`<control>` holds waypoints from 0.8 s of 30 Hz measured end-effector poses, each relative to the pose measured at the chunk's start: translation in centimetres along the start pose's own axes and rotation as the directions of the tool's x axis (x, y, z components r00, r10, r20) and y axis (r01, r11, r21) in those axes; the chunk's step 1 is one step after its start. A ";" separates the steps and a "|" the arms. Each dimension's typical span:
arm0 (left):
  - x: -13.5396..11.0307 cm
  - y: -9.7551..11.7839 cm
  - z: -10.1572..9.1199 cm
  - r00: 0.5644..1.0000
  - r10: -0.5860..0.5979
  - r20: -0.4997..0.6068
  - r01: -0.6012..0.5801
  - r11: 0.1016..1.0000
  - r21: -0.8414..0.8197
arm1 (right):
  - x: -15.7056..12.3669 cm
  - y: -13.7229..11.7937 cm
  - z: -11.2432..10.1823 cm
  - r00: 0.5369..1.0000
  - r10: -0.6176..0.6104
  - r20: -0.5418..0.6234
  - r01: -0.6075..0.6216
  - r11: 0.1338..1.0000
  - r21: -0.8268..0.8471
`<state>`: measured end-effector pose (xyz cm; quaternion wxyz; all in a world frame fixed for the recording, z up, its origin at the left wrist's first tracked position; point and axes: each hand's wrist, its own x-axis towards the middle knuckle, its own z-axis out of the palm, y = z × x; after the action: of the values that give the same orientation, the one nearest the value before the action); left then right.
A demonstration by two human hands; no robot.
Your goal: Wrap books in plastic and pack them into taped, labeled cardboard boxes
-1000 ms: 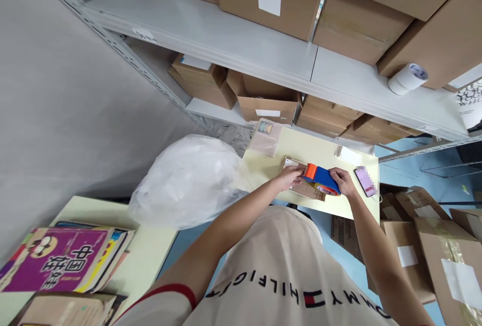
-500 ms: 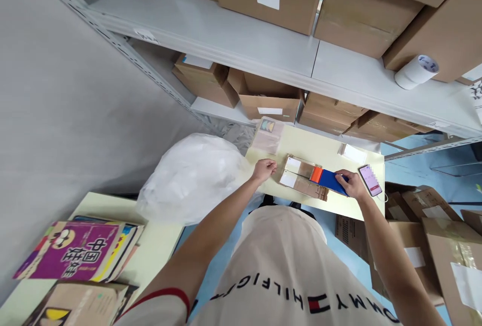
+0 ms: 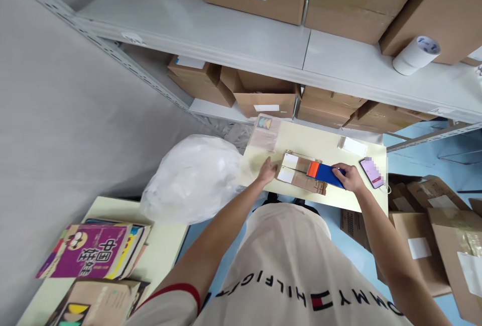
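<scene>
A blue-orange tape dispenser (image 3: 327, 174) is being gripped by the right hand (image 3: 351, 178); a brown cardboard parcel (image 3: 298, 181), near the cream table's (image 3: 309, 137) front edge, is apparently being taped, needing firm pressing. The left hand's (image 3: 267, 172) closure cannot be told.

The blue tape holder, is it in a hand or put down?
In a hand: the right hand grips the blue end of the tape holder. Its orange end is over the cardboard package; I cannot tell whether it touches.
</scene>
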<state>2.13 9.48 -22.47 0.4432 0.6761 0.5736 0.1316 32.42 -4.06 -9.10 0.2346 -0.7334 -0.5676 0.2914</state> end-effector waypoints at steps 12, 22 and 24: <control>0.2 8.1 -0.5 0.640 0.476 0.603 -0.765 0.467 0.444 | -0.1 0.3 -0.4 0.998 -0.017 0.066 0.015 0.999 0.030; 0.5 7.3 -1.9 0.726 0.406 0.555 -0.686 0.483 0.544 | -2.8 8.5 -4.8 0.997 0.081 0.014 -0.081 0.997 -0.006; 0.3 7.5 -1.7 0.726 0.378 0.574 -0.686 0.453 0.569 | -2.4 9.7 -4.2 0.995 0.086 0.043 -0.086 0.996 0.005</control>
<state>6.00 10.85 -15.99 0.1533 0.9538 0.2327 -0.1119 41.63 -8.84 -12.30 0.2120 -0.7500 -0.5393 0.3189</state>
